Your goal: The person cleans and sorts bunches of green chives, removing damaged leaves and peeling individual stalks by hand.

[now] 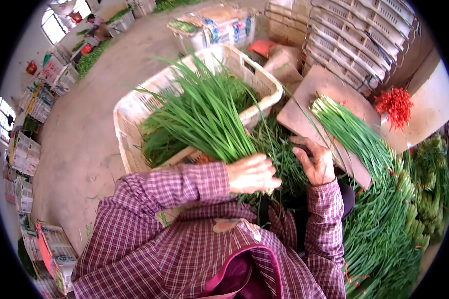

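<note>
My left hand (252,173) is closed round the lower ends of a loose bunch of garlic chives (204,114). Its long green leaves fan up and away over a white plastic crate (122,117). To the right, my right hand (314,162) is half curled, thumb and forefinger apart, with nothing visible between them. It is above loose green leaves (279,149) and close to the left edge of a board (304,94). Another bunch of garlic chives (351,129) lies on that board, pale ends pointing away from me.
Red ties (394,107) hang in a cluster at the board's far right. Tied chive bundles (384,234) are heaped at my right. Stacked white crates (354,40) stand behind the board. A filled crate (214,30) stands farther back, and a person (99,29) is at far left.
</note>
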`<state>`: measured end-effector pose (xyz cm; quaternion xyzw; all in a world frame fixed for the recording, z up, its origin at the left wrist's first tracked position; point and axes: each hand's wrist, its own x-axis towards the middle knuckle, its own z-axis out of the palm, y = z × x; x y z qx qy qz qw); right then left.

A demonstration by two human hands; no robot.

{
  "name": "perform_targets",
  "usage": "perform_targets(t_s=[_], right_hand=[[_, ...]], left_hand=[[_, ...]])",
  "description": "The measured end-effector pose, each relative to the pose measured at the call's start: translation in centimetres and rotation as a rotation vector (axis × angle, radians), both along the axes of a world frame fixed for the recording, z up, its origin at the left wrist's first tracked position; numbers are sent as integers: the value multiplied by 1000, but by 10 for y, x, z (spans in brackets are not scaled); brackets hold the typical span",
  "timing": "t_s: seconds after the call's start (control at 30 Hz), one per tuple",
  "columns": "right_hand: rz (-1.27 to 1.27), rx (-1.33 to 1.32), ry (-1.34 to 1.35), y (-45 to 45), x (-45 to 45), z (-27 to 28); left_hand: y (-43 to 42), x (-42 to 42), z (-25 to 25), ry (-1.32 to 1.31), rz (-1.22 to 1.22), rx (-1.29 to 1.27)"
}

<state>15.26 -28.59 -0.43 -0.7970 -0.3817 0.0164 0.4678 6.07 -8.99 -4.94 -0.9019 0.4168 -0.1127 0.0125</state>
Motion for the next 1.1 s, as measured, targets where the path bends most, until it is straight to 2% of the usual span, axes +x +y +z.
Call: perform_targets(t_s=[0.03,0.1,0.17,0.27,0.3,0.33,0.4,0.43,0.5,0.53,0.57,0.63,0.7,0.73,0.77,0.83,0.87,0.9,1.0,1.07,1.1], right_hand=[[-1,-30,56,-1,-5,2],[-1,28,8,1,-13,-7],[-16,13,200,3,-23,-2],[20,8,254,14,-26,0],[45,82,178,20,-27,-3],[61,94,175,25,-27,-2],[83,98,173,37,-32,4],[97,101,266,43,-36,11],[129,75,230,55,-39,8],[167,158,102,63,-39,-2],[182,132,98,68,-42,-2],[209,170,3,81,-46,-13],[131,-1,-93,95,-53,-21],[106,-91,-145,101,-58,-23],[86,-168,-144,108,-66,-23],[234,-168,16,123,-82,-32],[227,-247,-309,130,-94,-38],[200,-172,-450,130,-102,-41],[251,-141,-307,126,-102,-38],[411,-83,-177,119,-92,-34],[412,-85,-180,116,-86,-34]], left_hand=[[-11,-11,-16,60,42,-28],[-25,-23,-14,58,4,23],[-34,-29,-26,136,27,54],[-31,-34,-39,293,-20,17],[-31,-34,-39,298,-17,14],[-31,-33,-38,426,17,56],[-38,-31,-85,273,35,-52],[-41,-31,-108,197,47,-106],[-41,-27,-50,697,71,315],[-42,-27,-63,700,80,314],[-44,-27,-84,687,103,291],[-44,-34,-96,673,128,268],[-41,-44,-89,1357,284,-866],[-39,-48,-85,1359,288,-1026],[-40,-50,-79,1306,314,-1034],[-40,-55,-67,1229,363,-1014],[-41,-57,-63,1205,377,-1011],[-42,-58,-61,1188,388,-1003],[-40,-60,-59,1164,416,-1035],[-38,-63,-60,1155,436,-1071],[-37,-65,-60,1153,453,-1100]])
